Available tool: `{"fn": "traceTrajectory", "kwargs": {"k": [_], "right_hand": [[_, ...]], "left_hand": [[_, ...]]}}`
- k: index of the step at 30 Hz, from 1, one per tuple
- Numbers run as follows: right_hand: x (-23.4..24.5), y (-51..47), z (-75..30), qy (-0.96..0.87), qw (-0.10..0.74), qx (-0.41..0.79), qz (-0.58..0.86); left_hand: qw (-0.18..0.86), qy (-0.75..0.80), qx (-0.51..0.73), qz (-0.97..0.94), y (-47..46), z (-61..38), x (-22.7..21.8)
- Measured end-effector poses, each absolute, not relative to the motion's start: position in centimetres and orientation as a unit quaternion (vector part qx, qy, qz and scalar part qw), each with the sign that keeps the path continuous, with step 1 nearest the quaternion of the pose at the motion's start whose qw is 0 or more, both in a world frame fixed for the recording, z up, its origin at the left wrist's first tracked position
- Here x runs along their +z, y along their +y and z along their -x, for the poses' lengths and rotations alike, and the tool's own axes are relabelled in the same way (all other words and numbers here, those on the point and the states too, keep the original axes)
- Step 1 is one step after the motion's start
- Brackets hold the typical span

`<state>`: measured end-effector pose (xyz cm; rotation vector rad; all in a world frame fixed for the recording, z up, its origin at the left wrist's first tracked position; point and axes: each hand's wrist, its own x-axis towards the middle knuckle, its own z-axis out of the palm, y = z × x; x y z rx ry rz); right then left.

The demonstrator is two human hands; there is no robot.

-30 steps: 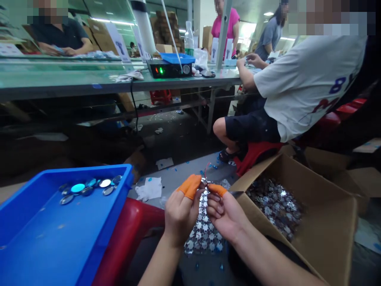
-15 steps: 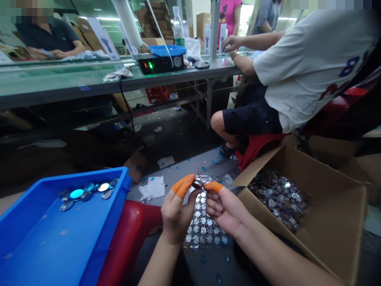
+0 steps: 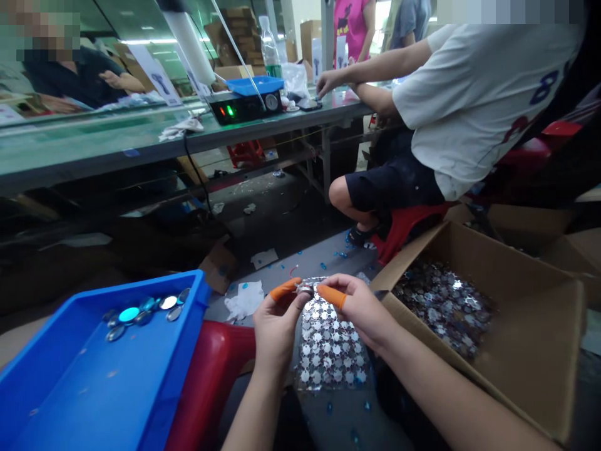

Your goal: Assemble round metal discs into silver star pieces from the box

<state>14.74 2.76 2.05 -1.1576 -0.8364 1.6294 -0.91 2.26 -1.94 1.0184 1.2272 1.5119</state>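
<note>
Above a metal sheet (image 3: pixel 328 351), left hand (image 3: pixel 277 332) and right hand (image 3: pixel 357 310), pinching a small metal piece (image 3: pixel 304 287)

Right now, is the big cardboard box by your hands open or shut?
Open: the top of the cardboard box is uncovered, showing a heap of shiny metal pieces inside.
</note>
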Motion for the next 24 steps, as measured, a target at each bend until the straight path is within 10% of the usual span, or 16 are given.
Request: {"fn": "traceTrajectory", "kwargs": {"k": [8,24], "right_hand": [[0.8,3.0,-14.6,-0.446,0.443,0.609,0.483],[1.0,3.0,-15.8,-0.415,0.419,0.737,0.329]], "left_hand": [[0.514,0.464,0.624,-0.362,2.0,0.3,-1.7],[0.182,0.453,0.572,-0.659,0.4,2.7,-0.1]]}}
